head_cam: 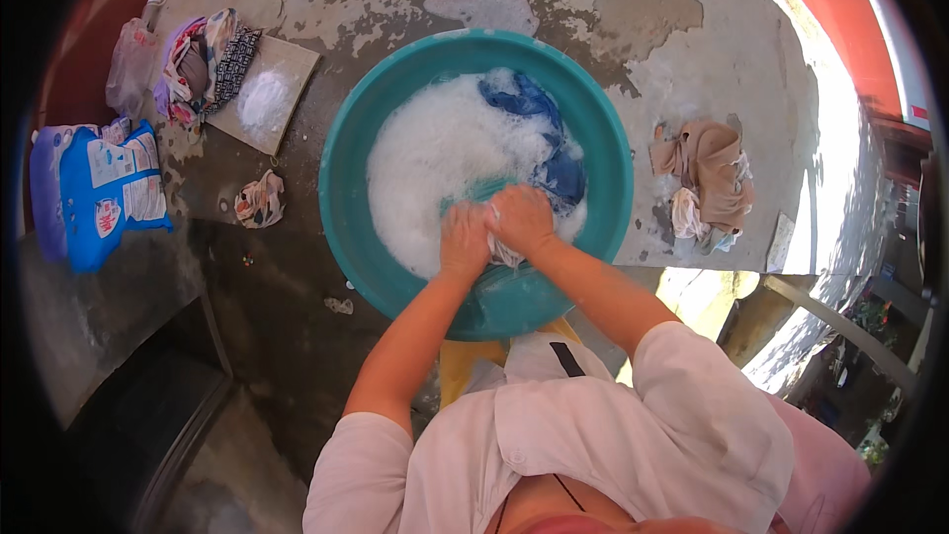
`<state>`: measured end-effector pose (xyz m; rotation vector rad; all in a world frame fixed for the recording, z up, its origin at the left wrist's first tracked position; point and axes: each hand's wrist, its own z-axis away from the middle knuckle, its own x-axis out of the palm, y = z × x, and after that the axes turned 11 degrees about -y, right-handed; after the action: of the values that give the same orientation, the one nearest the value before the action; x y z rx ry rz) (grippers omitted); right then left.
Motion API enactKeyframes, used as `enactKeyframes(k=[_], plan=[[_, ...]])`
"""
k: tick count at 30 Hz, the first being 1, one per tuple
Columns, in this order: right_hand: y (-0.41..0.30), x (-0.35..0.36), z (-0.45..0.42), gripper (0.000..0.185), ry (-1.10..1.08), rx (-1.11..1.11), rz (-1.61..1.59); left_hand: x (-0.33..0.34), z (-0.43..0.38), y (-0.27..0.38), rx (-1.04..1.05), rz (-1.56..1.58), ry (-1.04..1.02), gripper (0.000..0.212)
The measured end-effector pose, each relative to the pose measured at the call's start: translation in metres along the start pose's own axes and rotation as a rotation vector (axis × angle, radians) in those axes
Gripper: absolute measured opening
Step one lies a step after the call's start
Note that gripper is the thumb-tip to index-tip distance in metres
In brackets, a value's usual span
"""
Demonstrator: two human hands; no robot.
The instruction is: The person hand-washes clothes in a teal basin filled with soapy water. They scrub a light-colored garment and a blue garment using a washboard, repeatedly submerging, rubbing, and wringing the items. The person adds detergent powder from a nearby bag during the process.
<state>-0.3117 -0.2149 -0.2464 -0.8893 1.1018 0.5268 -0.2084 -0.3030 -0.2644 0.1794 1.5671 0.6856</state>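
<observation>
A large teal plastic basin [342,237] stands on the concrete in front of me, with white suds [430,156] spread over its water. Both my hands are together inside it, close to the near side. My left hand [467,230] and my right hand [523,219] grip a wet, whitish cloth [506,254] bunched between them; most of it is hidden under the fingers. Dark blue fabric [561,172] lies partly in the foam along the basin's right side, just beyond my right hand.
To the left lie blue detergent bags [111,193], a board [285,100] bearing white powder [264,100], a heap of patterned clothes [196,67] and a small crumpled cloth [259,199]. Brown and white garments [712,174] rest on the right. A spilled foam puddle [485,10] is behind the basin.
</observation>
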Motion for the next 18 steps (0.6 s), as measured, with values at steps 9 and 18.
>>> enactKeyframes(k=[9, 18], plan=[[-0.004, -0.034, 0.042, 0.013, 0.139, -0.2, -0.141, -0.03, 0.029, 0.027, 0.146, 0.094, -0.009, 0.011], [0.012, 0.001, -0.057, 0.018, 0.09, 0.116, 0.039, -0.009, -0.052, -0.005, -0.106, 0.035, -0.064, 0.008]])
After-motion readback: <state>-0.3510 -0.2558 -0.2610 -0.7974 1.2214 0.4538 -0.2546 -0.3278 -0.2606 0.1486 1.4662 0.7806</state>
